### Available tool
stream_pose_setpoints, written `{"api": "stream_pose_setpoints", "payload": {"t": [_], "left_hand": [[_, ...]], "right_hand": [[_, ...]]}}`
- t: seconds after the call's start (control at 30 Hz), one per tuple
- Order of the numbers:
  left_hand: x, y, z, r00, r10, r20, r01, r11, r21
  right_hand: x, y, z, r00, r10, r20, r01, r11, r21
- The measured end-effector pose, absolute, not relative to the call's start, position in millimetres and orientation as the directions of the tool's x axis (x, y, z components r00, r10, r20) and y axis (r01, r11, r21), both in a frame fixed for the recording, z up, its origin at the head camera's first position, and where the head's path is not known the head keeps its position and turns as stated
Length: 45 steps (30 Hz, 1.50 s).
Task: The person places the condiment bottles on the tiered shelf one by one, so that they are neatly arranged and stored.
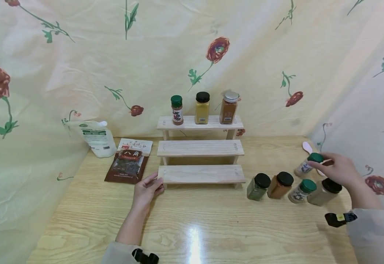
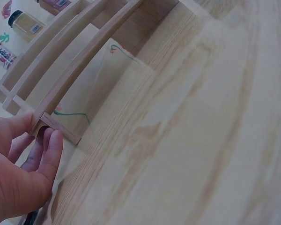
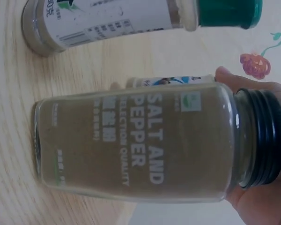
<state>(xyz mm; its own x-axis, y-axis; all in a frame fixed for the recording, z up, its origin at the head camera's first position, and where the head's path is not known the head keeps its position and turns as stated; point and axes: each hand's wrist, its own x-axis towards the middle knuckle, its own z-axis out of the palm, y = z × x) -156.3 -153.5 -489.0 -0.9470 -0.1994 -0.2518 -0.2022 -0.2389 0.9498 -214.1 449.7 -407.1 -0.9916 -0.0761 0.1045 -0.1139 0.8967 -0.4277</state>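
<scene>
My left hand pinches the left end of the lowest step of a three-step wooden rack; the left wrist view shows the thumb at the board's end and curled fingers below. At far right, my right hand grips a small green-capped spice bottle by its cap. That bottle leans slightly. In the right wrist view, a black-capped salt and pepper jar hides most of the hand and held bottle. On the top step stand a green-capped bottle, a yellow spice jar and a silver-capped jar.
Right of the rack stand a green spice jar, an orange-brown jar and another green-capped bottle. A pale spoon lies behind the right hand. A brown spice packet and a white spouted pouch are at left.
</scene>
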Motion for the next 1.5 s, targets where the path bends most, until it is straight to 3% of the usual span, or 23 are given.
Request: {"api": "stream_pose_setpoints", "payload": {"t": [0.4, 0.97, 1.5], "left_hand": [[-157.9, -152.2, -489.9, -0.945, -0.209, -0.250, -0.199, -0.239, 0.950], [-156.4, -153.2, -489.9, -0.943, -0.205, -0.263, -0.211, -0.245, 0.946], [-156.3, -153.1, -490.3, -0.946, -0.206, -0.251, -0.198, -0.245, 0.949]], "right_hand": [[-215.9, 421.9, -388.5, -0.973, 0.033, 0.228, -0.085, 0.869, -0.487], [-224.5, 376.5, -369.9, -0.949, -0.010, 0.317, -0.194, 0.808, -0.556], [-229.8, 351.0, -369.0, -0.951, -0.045, 0.306, -0.224, 0.783, -0.580]]}}
